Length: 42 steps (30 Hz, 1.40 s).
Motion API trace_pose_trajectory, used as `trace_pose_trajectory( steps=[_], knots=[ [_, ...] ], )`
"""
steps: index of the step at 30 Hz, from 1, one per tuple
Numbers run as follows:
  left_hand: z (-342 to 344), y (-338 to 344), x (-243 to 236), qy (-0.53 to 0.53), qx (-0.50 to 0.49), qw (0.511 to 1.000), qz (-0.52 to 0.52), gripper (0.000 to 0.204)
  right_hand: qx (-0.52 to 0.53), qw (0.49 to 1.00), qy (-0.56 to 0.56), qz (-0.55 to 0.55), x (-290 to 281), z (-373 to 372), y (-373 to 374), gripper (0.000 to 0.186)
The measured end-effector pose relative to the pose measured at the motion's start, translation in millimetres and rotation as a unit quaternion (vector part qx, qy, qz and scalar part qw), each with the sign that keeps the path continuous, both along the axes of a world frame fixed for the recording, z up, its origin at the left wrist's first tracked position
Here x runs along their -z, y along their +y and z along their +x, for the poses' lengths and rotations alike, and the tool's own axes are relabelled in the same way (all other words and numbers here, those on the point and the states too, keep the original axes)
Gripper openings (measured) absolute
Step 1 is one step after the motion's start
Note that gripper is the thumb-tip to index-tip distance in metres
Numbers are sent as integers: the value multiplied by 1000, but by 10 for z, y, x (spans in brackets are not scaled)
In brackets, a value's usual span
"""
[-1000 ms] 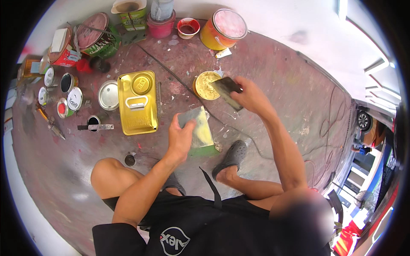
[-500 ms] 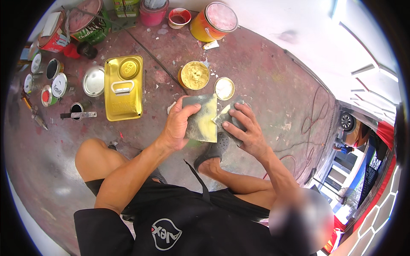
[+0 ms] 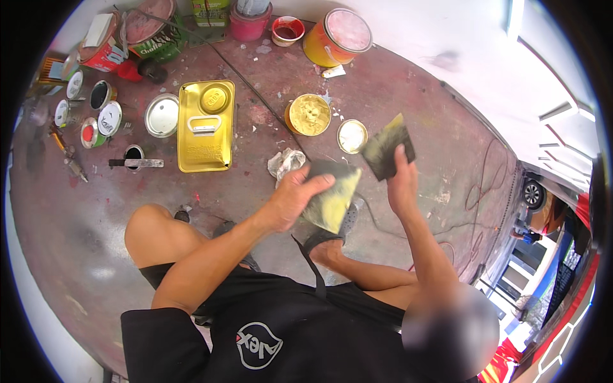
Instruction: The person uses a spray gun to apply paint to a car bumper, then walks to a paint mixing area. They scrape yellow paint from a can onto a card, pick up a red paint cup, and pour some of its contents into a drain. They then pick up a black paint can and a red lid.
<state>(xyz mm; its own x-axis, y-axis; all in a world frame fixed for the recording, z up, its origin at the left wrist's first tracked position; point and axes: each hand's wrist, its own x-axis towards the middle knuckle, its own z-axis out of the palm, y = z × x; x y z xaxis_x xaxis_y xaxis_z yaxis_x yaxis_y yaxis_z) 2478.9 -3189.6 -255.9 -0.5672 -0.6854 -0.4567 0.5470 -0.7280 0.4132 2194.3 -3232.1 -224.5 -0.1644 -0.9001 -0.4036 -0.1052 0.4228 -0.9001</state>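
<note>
Well, grips a board point(image 3: 332, 200) in the left hand point(image 3: 287, 203), over a shoe point(image 3: 351, 220): dark grey, smeared pale yellow along its right side. Pinches in the right hand point(image 3: 403, 184) a spreader point(image 3: 384, 150), squarish, dark, streaked dull yellow, apart from the board, just beside a lid point(image 3: 352, 136) and near a tin point(image 3: 288, 119) of putty point(image 3: 310, 115).

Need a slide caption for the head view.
Left hand holds a thin dark yellow-smeared rectangular plate, right hand a similar dark plate; beyond sits an open round tin of yellow paste.
</note>
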Motion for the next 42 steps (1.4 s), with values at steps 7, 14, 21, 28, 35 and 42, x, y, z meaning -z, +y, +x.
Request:
trace_pose_trajectory(
  steps=[7,14,21,28,35,42],
  knots=[
    [137,-250,-303,-29,-62,995,-77,43,-18,940,-334,73,-306,1010,-228,85],
    [583,-389,-616,-142,-264,951,-73,40,-144,942,298,-63,1432,137,-1076,41],
    [786,89,-851,-235,-331,912,-57,42,-320,799,474,-188,2171,441,-2219,54],
    [646,255,-920,-234,-326,916,-25,37,-261,817,474,-201,2721,177,-2404,44],
    [583,-148,-788,-187,-239,949,-79,36,-184,913,317,-178,2151,-301,-1851,34],
    [462,-451,-600,-85,-254,961,-66,31,-194,974,117,-22,-35,144,-1092,47]
  ],
)
